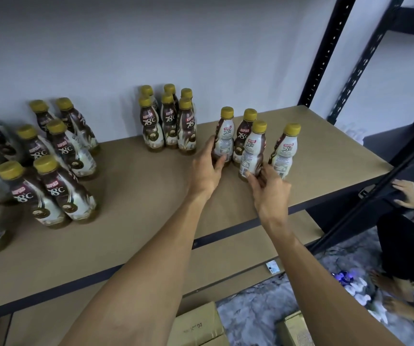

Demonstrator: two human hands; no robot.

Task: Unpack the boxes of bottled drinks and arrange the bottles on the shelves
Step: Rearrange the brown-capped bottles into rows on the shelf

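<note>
On the right half of the shelf board [131, 196]: four upright, gold-capped Kopiko 78°C bottles [284, 151]. The rear-left bottle [225, 136] is gripped low by the left hand [207, 168], and the front bottle [252, 148] near its base by the right hand [268, 186]. Both appear seated, though their bases are hidden. The six-bottle block [168, 121] lies left and rearward, nearer the left hand.

Six gold-capped brown plastic bottles [169, 123] cluster; right of them four more, left at least seven; below, two cardboard boxes [196, 325].
</note>
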